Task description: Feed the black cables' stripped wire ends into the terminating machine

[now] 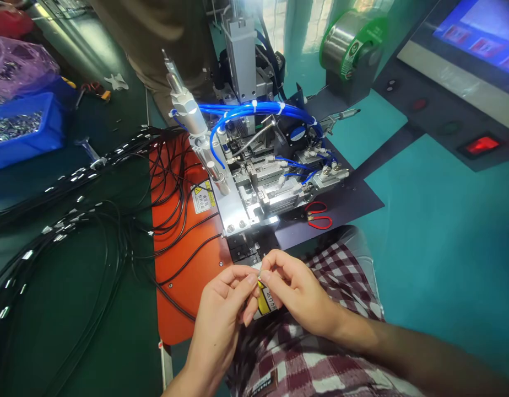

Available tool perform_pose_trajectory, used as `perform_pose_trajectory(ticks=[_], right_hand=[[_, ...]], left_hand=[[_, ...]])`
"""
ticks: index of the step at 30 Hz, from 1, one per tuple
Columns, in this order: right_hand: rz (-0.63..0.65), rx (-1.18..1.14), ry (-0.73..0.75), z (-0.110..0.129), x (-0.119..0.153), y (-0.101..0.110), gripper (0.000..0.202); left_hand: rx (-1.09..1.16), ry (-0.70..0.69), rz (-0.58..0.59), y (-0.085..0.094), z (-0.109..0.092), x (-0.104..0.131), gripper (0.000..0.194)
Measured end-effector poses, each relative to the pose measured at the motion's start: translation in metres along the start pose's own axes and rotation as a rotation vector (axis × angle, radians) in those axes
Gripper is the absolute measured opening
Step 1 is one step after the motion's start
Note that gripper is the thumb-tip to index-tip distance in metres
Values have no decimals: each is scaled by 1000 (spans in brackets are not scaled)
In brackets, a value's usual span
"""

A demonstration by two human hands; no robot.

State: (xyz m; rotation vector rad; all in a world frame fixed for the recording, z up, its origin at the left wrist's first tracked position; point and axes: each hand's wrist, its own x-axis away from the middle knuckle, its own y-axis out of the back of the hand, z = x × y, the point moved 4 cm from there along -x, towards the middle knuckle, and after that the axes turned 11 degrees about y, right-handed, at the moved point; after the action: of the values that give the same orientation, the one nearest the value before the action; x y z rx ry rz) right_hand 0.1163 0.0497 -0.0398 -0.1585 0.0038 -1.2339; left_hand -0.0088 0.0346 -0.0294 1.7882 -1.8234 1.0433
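Observation:
My left hand [229, 300] and my right hand [293, 289] meet fingertip to fingertip at the front edge of the machine. Between their pinched thumbs and forefingers is a tiny shiny piece [259, 277], too small to name and mostly hidden by the fingers. Just beneath the fingers shows a yellow and white label [266, 300]. Beyond my hands stands the metal machine [275, 193] with blue air tubes [254, 107], on an orange base plate [176, 286].
Black cables [114, 220] with metal ends lie on the left and over the orange plate. A blue bin [27, 129] holds small metal parts. Red-handled scissors [318, 215], a solder spool [349, 47] and a screen panel [465, 71] are on the right. Another person's clothing [155, 49] shows behind.

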Motion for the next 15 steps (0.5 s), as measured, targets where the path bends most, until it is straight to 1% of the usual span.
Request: perform_pose_trajectory(ticks=[4,8,11,15], right_hand=[[-16,-109,-62,-3,0,-3,18],[-36,-206,-99,-3,1,-6,22],[-54,-230,-110,-4,1,-7,23],[-74,-230,-96,-6,1,-7,24]], left_hand=[[-36,-8,-45,1,3,-1,22],[-20,-56,-52,0,5,1,20],[-13,-66,-56,-1,7,1,19],[-29,-48,1,-1,8,0,19]])
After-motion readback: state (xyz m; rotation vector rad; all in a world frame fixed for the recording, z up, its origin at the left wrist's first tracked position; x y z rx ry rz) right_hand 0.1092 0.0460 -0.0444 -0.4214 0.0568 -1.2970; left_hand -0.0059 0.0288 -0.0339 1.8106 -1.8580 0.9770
